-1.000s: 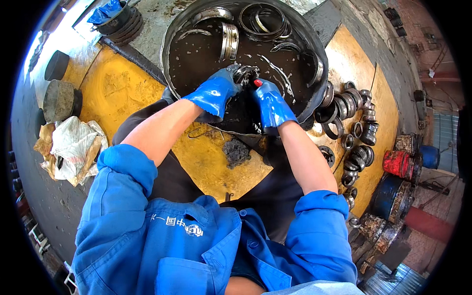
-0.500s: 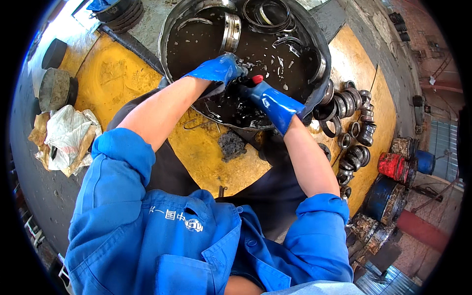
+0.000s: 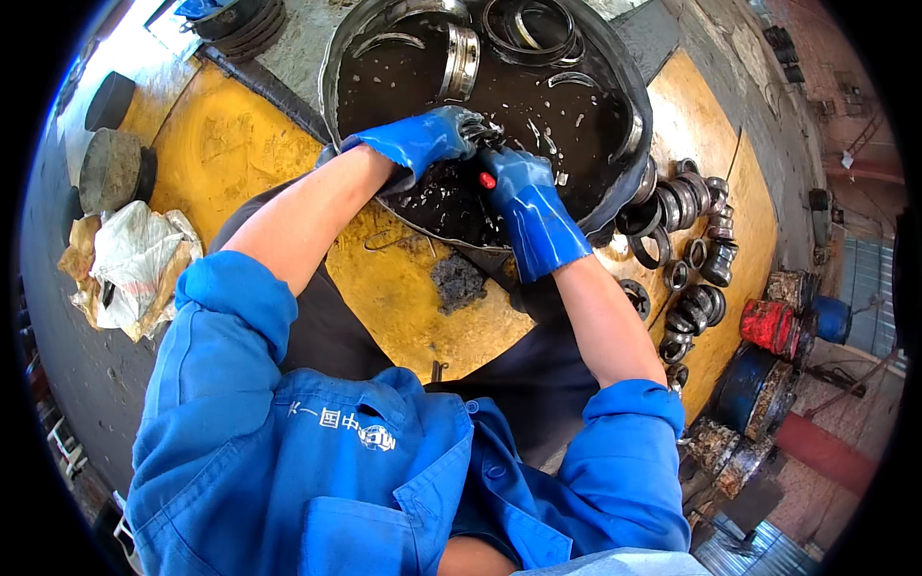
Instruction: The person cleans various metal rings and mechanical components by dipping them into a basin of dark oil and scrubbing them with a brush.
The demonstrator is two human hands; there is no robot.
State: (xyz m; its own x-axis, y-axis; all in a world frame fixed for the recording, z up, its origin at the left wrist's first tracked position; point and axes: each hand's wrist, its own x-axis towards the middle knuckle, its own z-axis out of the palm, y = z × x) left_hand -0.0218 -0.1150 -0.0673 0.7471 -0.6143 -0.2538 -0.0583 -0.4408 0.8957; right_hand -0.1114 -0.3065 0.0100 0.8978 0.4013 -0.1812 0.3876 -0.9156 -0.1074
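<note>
Both my hands wear blue rubber gloves and meet over the near part of a wide round basin (image 3: pixel 329 96) of dark, oily liquid. My left hand (image 3: pixel 434 137) is closed around a dark, wet metal piece (image 3: pixel 486 134) whose shape is mostly hidden by the fingers. Against that piece, my right hand (image 3: pixel 523 178) is closed on a tool with a red end (image 3: pixel 487 180); the rest of the tool is hidden in the glove. A shiny metal ring (image 3: pixel 461 62) stands in the liquid beyond my left hand, and larger dark rings (image 3: pixel 492 36) lie at the far side.
Many metal rings (image 3: pixel 680 204) stand and lie on the yellow board (image 3: pixel 663 96) right of the basin. A dark clump (image 3: pixel 459 282) lies between my legs. Left are a white plastic bag (image 3: pixel 139 254) and round blocks (image 3: pixel 109 171); drums (image 3: pixel 749 389) stand far right.
My right hand has turned, and the tool's red end has swung nearer to me and slightly left. My hands are closer together, and the basin appears shifted slightly right in view.
</note>
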